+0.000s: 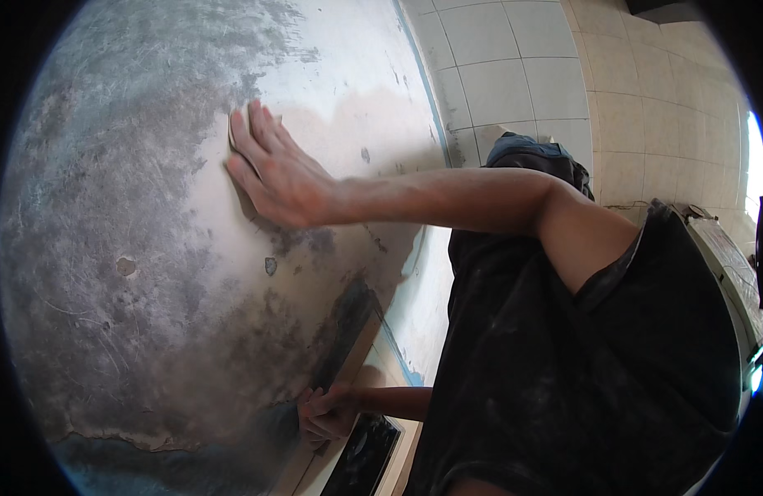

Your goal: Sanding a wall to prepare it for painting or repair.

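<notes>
Your right hand [278,174]: laid flat, fingers extended and slightly parted, pressed over a thin pale sheet [230,131] on the wall [133,207]. The sheet lies between your palm and the wall, only narrow edges showing past the fingers. Wall surface: mottled grey, white patches around that hand, small round chip [126,266] well apart from it.

Your left hand [328,413]: near the wall's lower border, fingers curled together; cannot tell whether they grip anything. Just beside it, a black rectangular panel [361,463].

Your black shirt [596,372] bears pale smudges; light tiles [514,58] lie beyond.
</notes>
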Available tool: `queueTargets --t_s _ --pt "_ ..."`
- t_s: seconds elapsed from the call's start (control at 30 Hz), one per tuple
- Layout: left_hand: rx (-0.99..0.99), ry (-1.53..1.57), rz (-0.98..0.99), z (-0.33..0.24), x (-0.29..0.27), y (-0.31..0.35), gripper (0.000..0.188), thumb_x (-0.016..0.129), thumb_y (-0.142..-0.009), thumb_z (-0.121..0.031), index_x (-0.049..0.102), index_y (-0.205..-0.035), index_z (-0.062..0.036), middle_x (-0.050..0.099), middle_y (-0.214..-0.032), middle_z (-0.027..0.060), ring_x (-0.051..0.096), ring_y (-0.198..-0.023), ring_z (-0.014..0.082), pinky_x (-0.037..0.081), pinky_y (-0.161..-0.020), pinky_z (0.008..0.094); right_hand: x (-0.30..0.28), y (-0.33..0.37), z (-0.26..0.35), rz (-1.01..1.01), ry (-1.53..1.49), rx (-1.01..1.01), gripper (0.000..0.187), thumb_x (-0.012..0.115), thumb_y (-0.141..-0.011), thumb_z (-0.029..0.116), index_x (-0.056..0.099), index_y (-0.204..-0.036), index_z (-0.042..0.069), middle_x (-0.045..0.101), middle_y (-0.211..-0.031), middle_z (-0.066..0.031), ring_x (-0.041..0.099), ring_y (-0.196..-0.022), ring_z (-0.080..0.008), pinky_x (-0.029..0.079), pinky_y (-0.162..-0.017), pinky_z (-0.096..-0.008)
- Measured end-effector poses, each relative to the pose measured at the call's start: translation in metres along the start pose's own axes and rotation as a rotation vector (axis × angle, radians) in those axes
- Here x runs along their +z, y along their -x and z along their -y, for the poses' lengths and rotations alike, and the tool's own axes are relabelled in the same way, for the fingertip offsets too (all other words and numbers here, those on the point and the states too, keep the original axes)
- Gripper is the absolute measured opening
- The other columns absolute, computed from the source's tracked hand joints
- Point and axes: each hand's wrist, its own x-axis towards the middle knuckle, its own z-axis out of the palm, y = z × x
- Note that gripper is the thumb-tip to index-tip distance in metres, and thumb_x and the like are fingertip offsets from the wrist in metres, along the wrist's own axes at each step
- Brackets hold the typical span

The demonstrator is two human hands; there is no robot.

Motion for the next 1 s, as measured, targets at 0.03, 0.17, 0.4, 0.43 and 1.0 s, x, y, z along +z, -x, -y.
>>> queueTargets --t_s 0.03,0.17,0.4,0.43,1.0 --pt "0.006 0.003 -0.002 -0.001 0.0 0.0 0.055 0.04 -0.1 -0.026 0.05 -0.047 -0.0154 0.059 -0.054 -0.0045 0.051 -0.055 0.0149 0.037 -0.069 0.0329 0.0 0.015 0.003 0.047 -0.011 -0.033 0.065 0.023 -0.103 0.038 0.009 -0.145 -0.01 0.004 -0.147 -0.0415 0.004 -0.14 -0.0516 0.01 -0.117 -0.0501" --pt "0.026 0.017 -0.011 -0.007 0.0 -0.003 0.055 0.041 -0.1 -0.023 0.047 -0.046 -0.0157 0.059 -0.054 -0.0047 0.05 -0.054 0.0135 0.036 -0.067 0.0313 -0.006 0.001 -0.001 0.042 -0.022 -0.078 0.063 0.025 -0.103 0.036 0.011 -0.145 -0.009 0.005 -0.147 -0.0419 0.005 -0.14 -0.0528 0.011 -0.117 -0.0508" --pt "0.025 0.026 -0.02 -0.009 0.0 -0.002 0.055 0.041 -0.1 -0.023 0.046 -0.046 -0.016 0.059 -0.054 -0.0046 0.049 -0.053 0.0132 0.035 -0.067 0.0308 0.001 0.012 -0.001 0.041 0.019 -0.081 0.064 0.026 -0.102 0.037 0.011 -0.146 -0.008 0.005 -0.146 -0.0429 0.006 -0.139 -0.0541 0.011 -0.117 -0.0506" --pt "0.025 0.025 -0.02 -0.007 -0.001 -0.002 0.055 0.041 -0.1 -0.023 0.046 -0.046 -0.016 0.059 -0.054 -0.0046 0.049 -0.053 0.0132 0.035 -0.066 0.0308 0.001 0.007 -0.001 0.042 0.018 -0.08 0.064 0.026 -0.102 0.037 0.011 -0.146 -0.008 0.005 -0.146 -0.0429 0.006 -0.139 -0.0541 0.011 -0.117 -0.0506" --pt "0.034 0.063 -0.024 -0.007 -0.001 -0.003 0.055 0.041 -0.1 -0.024 0.046 -0.046 -0.0153 0.058 -0.054 -0.0043 0.048 -0.053 0.0139 0.035 -0.065 0.0308 -0.003 0.003 0.003 0.002 0.008 -0.076 0.062 0.025 -0.102 0.035 0.011 -0.146 -0.007 0.006 -0.148 -0.0404 0.007 -0.139 -0.053 0.011 -0.116 -0.052"
